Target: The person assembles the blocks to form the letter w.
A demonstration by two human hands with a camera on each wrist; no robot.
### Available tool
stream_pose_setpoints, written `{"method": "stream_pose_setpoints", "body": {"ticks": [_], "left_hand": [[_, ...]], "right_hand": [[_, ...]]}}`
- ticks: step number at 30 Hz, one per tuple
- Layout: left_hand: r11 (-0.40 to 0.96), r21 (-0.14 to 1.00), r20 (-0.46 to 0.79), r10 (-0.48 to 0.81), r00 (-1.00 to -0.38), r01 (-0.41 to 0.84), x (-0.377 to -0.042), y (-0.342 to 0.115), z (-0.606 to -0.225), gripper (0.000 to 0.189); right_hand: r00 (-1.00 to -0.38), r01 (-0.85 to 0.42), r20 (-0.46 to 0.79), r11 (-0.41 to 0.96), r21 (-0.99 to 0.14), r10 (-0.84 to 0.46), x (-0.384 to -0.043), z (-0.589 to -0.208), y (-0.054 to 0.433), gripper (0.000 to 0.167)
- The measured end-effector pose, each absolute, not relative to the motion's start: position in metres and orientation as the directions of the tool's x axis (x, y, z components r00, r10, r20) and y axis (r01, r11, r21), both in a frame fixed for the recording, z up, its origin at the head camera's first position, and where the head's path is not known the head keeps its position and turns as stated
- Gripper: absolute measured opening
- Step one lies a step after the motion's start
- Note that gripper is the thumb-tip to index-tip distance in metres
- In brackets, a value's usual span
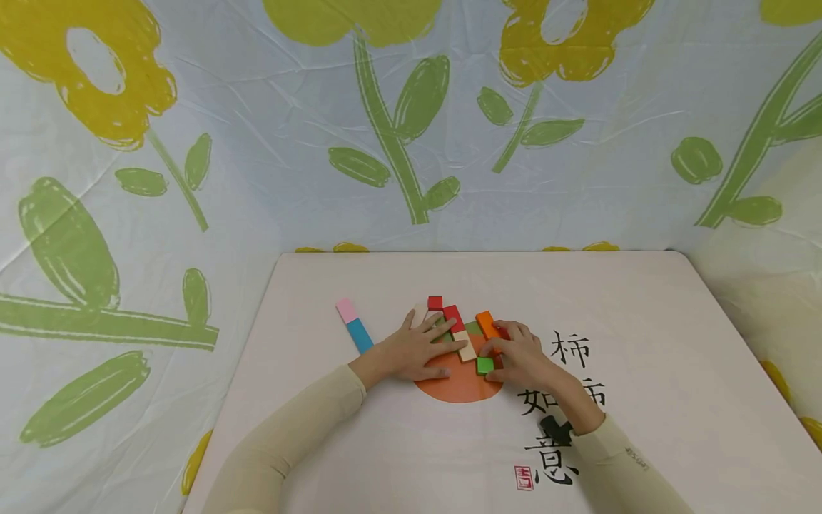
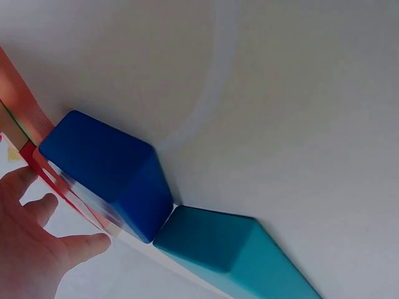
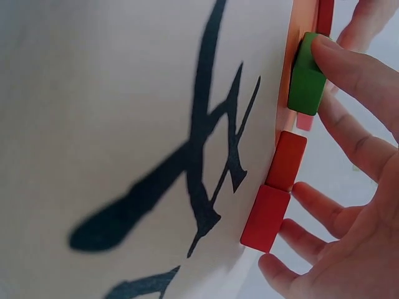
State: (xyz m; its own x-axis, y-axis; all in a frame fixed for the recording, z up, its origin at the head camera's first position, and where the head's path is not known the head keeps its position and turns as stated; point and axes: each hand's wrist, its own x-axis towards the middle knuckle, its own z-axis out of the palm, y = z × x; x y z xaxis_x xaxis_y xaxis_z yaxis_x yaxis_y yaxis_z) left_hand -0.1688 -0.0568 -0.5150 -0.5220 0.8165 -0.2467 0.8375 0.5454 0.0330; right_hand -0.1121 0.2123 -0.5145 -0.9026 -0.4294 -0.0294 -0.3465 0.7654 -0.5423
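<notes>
My right hand pinches a small green block between thumb and index finger, over the orange persimmon print. Its other fingers are beside an orange block and a red one. To the left, my left hand lies with fingers spread, its fingertips at a slanting row made of a red block and a cream block. A red cube and a whitish block sit just beyond that hand, which partly covers the blocks and print beneath.
A pink block and a light-blue block lie end to end left of my left hand. A dark blue block meets the light-blue one near my left wrist. Black characters are printed on the pale tabletop. Flowered cloth surrounds the table.
</notes>
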Motion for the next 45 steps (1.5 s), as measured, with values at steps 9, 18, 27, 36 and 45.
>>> {"method": "stream_pose_setpoints", "body": {"ticks": [9,18,27,36,45], "left_hand": [[0.539,0.038,-0.232,0.824,-0.517,0.841,-0.17,-0.057,-0.518,0.069],[0.545,0.053,-0.218,0.824,-0.523,0.837,-0.172,-0.056,-0.52,0.068],[0.548,0.077,-0.218,0.825,-0.522,0.833,-0.171,-0.054,-0.518,0.068],[0.552,0.031,-0.163,0.825,-0.541,0.833,-0.153,-0.052,-0.51,0.068],[0.623,-0.052,-0.155,0.767,-0.623,0.78,-0.107,-0.027,-0.511,0.075]], "right_hand": [[-0.902,-0.349,-0.032,0.773,-0.529,-0.43,-0.112,-0.516,0.213,0.028],[-0.902,-0.358,-0.027,0.783,-0.509,-0.43,-0.113,-0.516,0.212,0.029],[-0.907,-0.351,-0.007,0.763,-0.542,-0.422,-0.111,-0.51,0.214,0.032],[-0.916,-0.345,0.045,0.725,-0.596,-0.399,-0.111,-0.503,0.23,0.034],[-0.927,-0.322,0.032,0.751,-0.577,-0.373,-0.123,-0.497,0.257,0.058]]}}
